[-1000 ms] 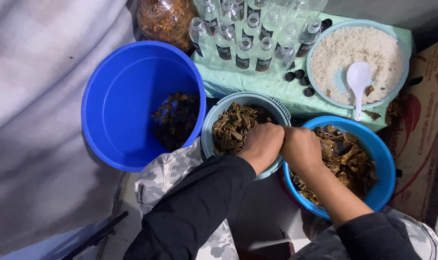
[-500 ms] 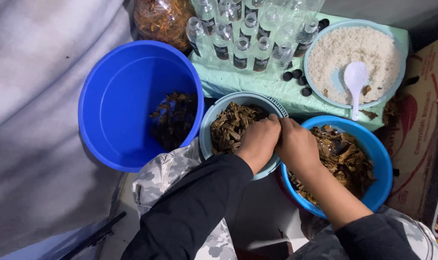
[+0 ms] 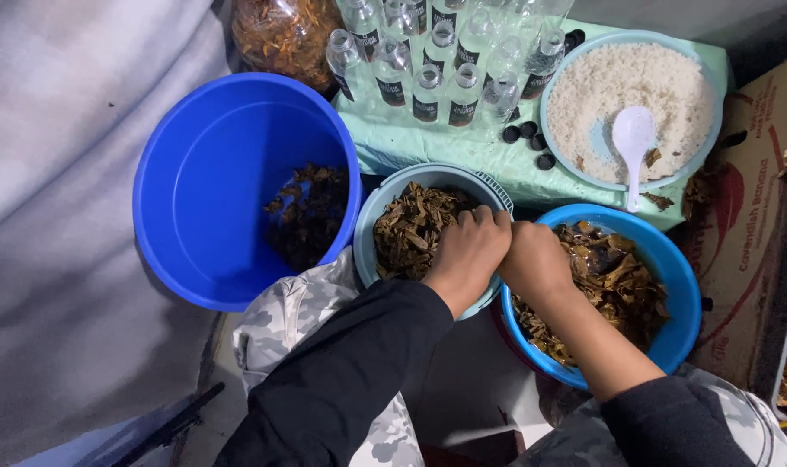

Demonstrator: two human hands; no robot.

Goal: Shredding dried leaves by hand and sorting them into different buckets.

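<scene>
**Two hands meeting over bowls of dried bark**

We are curling our left hand [image 3: 467,251] over the rim of the pale blue bowl [image 3: 385,207], fingers folded narrow on brown dried bark pieces [image 3: 411,229]; what they are pinching we cannot tell. Our right hand [image 3: 536,259] is pressing against it, fisted, above the blue bowl [image 3: 679,285] of wet chips. Left, a large blue bucket [image 3: 203,190] is sitting. Farther off, clear bottles [image 3: 428,86] and a rice bowl [image 3: 623,99] with a white spoon [image 3: 631,138] are standing.

fingertips of both hands: hidden, curled under | jar of brown bits [image 3: 285,35]: top cut off, upper edge | bottles [image 3: 437,52]: tops cut off
</scene>
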